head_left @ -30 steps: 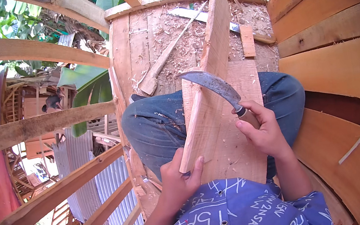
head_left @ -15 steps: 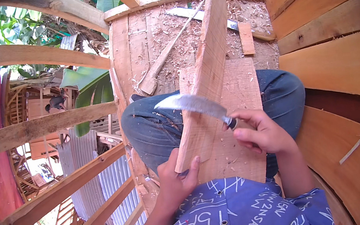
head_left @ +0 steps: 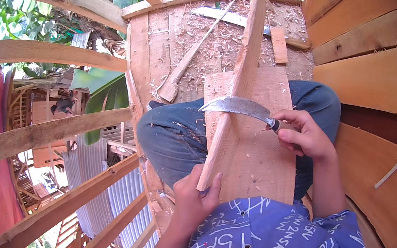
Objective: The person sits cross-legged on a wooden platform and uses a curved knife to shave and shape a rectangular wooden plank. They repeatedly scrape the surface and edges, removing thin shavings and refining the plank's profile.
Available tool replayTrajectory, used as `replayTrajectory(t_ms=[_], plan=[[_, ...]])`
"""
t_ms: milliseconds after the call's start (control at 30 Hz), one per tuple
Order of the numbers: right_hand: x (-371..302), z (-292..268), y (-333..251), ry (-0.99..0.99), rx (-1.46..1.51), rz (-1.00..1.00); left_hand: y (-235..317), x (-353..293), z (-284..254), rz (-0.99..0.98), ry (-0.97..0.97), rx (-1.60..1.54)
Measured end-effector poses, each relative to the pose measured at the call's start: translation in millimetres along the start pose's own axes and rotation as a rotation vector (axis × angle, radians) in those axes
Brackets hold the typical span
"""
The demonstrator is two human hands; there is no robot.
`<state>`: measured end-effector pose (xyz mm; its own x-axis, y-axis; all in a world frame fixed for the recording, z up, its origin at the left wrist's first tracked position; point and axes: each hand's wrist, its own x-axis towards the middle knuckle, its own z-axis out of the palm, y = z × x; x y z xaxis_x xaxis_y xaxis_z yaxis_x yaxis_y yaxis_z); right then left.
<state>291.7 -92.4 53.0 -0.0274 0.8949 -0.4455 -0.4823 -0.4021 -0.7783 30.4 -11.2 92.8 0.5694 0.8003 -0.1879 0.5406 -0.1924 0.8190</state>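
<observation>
My left hand (head_left: 194,192) is closed round the near end of a long wooden plank (head_left: 247,50), which stands on its narrow edge and points away from me. Below it, a wider flat board (head_left: 266,165) lies across my lap. In my right hand (head_left: 305,134) is the dark handle of a curved knife (head_left: 241,106). Its blade crosses the plank's upper edge, with the tip pointing left. Whether the blade touches the wood there, I cannot tell.
Wood shavings cover the plank floor ahead. On it lie a paddle-shaped wooden stick (head_left: 183,72), a long blade (head_left: 229,18) with a wooden handle, and a small wood block (head_left: 279,46). Slatted rails (head_left: 55,130) stand left, a board wall (head_left: 370,72) right. A distant person (head_left: 61,107) is beyond the rails.
The knife has shifted right along with my right hand, and its blade shows at a different angle. The plank looks more edge-on, its far end further right. Both hands keep their hold.
</observation>
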Motion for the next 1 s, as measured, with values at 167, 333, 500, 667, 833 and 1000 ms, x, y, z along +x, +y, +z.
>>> replayTrajectory(t_ms=[167, 333, 500, 667, 833, 1000], plan=[[-9.5, 19.0, -3.5, -0.106, -0.041, 0.062, -6.4, -0.2, -2.3, 0.018, 0.005, 0.015], [-3.0, 2.5, -0.3, 0.258, 0.158, 0.076, -3.6, -2.7, -1.3, 0.01, 0.004, 0.043], [-8.9, 15.0, 3.6, -0.059, -0.07, 0.07, -4.0, -1.3, -4.7, 0.02, -0.045, 0.071], [-1.8, 2.2, 3.2, 0.04, 0.033, 0.058, -1.0, -2.4, -3.2, -0.052, -0.015, 0.003], [3.3, 23.6, -3.9, -0.039, -0.099, 0.111, -3.6, -2.6, -1.2, 0.024, 0.049, -0.006], [-0.3, 18.4, -10.4, -0.011, -0.027, 0.122, -5.8, -0.1, -2.9, 0.026, 0.02, 0.008]])
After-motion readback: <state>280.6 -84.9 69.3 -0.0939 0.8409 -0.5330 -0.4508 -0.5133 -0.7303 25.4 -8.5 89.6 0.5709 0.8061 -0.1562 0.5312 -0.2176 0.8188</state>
